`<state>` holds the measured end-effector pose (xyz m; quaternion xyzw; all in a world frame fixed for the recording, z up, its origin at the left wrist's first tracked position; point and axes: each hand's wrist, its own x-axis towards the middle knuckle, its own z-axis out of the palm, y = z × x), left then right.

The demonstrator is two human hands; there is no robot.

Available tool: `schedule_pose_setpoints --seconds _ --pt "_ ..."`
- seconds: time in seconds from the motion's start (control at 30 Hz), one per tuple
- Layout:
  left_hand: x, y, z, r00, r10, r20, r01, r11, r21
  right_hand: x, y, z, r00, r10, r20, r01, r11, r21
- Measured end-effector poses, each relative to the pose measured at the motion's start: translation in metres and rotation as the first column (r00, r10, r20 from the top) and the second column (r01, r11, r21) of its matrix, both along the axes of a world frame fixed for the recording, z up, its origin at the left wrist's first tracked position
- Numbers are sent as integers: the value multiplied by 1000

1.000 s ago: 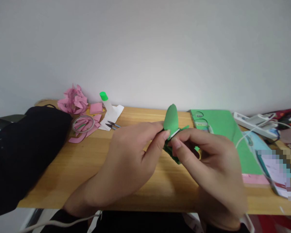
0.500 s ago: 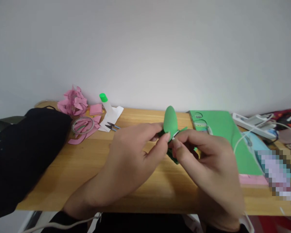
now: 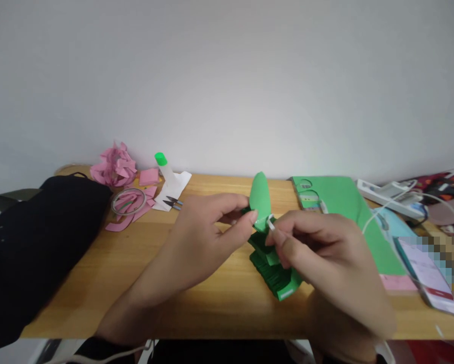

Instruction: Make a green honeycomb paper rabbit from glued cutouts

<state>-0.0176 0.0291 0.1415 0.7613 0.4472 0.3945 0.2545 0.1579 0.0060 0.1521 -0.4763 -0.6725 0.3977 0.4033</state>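
A rounded green paper piece (image 3: 260, 197) stands up between the thumb and fingers of my left hand (image 3: 207, 242), above the table's middle. My right hand (image 3: 325, 258) pinches a small white strip (image 3: 271, 222) that curls at the lower right edge of that piece. Below hangs a folded, pleated section of green paper (image 3: 272, 273), with a short white strip on its bottom edge. How this lower section joins the upper piece is partly hidden by my right fingers.
At the left lie a black bag (image 3: 41, 242), crumpled pink paper (image 3: 115, 164), a tape roll (image 3: 128, 201), a glue stick (image 3: 166, 169) and small scissors (image 3: 172, 202). Green sheets (image 3: 357, 217), a power strip (image 3: 393, 199) and a phone (image 3: 427, 268) occupy the right.
My right hand has moved slightly down and right, and more of the white strip shows, lifted from the green paper. The pleated lower section has come into fuller view.
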Motion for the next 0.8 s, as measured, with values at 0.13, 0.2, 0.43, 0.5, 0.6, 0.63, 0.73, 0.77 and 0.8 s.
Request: schedule_pose_setpoints --seconds 0.13,0.2,0.43,0.5,0.6,0.63,0.73,0.77,0.8 --pt "-4 3 -2 999 43 32 -43 999 13 3 1 4 999 -40 -29 40 999 1" --pt "-6 4 -2 997 53 55 -54 998 16 5 1 6 998 -55 -17 55 998 24" --pt "-5 8 -2 999 35 24 -35 999 -38 11 5 3 997 -78 14 77 992 95" --pt "-10 7 -6 1000 14 8 -13 995 -98 15 14 -3 996 -91 -11 92 991 100" --pt "-30 2 -23 999 -41 31 48 960 -277 14 39 -20 999 -50 -16 51 996 70" --pt "-40 -1 -31 996 -62 62 80 931 -357 9 50 -28 1000 2 7 -2 999 50" --pt "-73 -15 -52 989 43 141 44 830 -557 -21 81 -57 971 206 120 -200 978 -60" --pt "-84 -20 -57 985 96 144 9 804 -595 -36 90 -67 940 274 206 -262 962 -83" --pt "-93 -26 -60 978 156 135 -38 781 -624 -53 99 -77 881 353 316 -338 935 -102"
